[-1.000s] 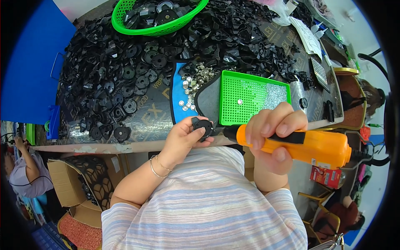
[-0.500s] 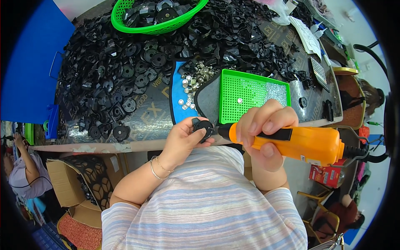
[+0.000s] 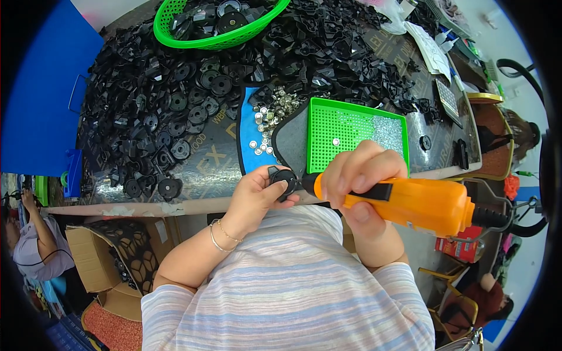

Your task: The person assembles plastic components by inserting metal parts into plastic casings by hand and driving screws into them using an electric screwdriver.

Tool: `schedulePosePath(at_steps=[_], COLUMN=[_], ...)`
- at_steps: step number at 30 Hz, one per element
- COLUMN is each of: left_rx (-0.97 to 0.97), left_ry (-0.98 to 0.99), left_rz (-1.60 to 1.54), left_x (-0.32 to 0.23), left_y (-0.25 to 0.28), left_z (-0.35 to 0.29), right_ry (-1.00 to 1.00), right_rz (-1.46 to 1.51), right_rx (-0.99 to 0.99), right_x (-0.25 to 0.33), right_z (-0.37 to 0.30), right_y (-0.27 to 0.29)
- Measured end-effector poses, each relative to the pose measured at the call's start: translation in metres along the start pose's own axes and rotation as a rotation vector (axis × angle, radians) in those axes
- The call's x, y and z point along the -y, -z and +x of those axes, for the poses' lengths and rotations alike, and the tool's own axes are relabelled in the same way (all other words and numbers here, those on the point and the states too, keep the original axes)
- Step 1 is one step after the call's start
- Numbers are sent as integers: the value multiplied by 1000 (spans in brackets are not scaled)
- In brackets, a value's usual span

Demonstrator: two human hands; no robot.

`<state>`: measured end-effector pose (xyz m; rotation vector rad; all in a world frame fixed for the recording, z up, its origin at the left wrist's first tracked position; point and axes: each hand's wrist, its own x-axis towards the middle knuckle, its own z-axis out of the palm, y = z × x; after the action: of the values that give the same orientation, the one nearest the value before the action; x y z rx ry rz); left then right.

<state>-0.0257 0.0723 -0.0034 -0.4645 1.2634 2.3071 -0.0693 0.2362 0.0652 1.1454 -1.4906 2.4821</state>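
Note:
My left hand (image 3: pixel 256 192) pinches a round black plastic part (image 3: pixel 283 180) just in front of the table edge. Wrapped around an orange electric screwdriver (image 3: pixel 430 205), my right hand (image 3: pixel 366 181) points its dark tip leftward against or very near that part; whether the bit touches is too small to tell. Beyond my hands lies a green perforated tray (image 3: pixel 333 126) with many small silvery screws (image 3: pixel 387 133) at its right end and one round metal piece (image 3: pixel 336 141). Several more metal pieces (image 3: pixel 264 126) rest on a blue mat (image 3: pixel 250 158) left of the tray.
Heaped black plastic parts (image 3: pixel 193 99) cover much of the table. A green basket (image 3: pixel 175 41) of such parts stands at the far side. An open cardboard box (image 3: pixel 91 257) sits below left. The screwdriver's cable (image 3: pixel 494 219) runs off right. Other people (image 3: pixel 41 240) sit at both sides.
The orange screwdriver and my right hand have shifted slightly left, toward the black part. My left hand keeps its pinch on the part, nearly in place.

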Motion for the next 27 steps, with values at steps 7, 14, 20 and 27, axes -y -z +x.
schedulePosePath(at_steps=[7,14,20,27], left_rx=[-9,-82,100,173], left_ry=[18,-35,-57,-174], left_rz=[-20,248,313,579], left_x=[4,-1,-1,1], left_y=[5,22,15,15], left_z=[3,19,9,5], right_ry=[-67,69,-34,-22], right_rz=[-79,177,-224,-241], right_rx=[-16,-48,-25,-60], right_x=[-6,-16,-36,-43], right_z=[2,15,3,-1], right_y=[-1,12,27,30])
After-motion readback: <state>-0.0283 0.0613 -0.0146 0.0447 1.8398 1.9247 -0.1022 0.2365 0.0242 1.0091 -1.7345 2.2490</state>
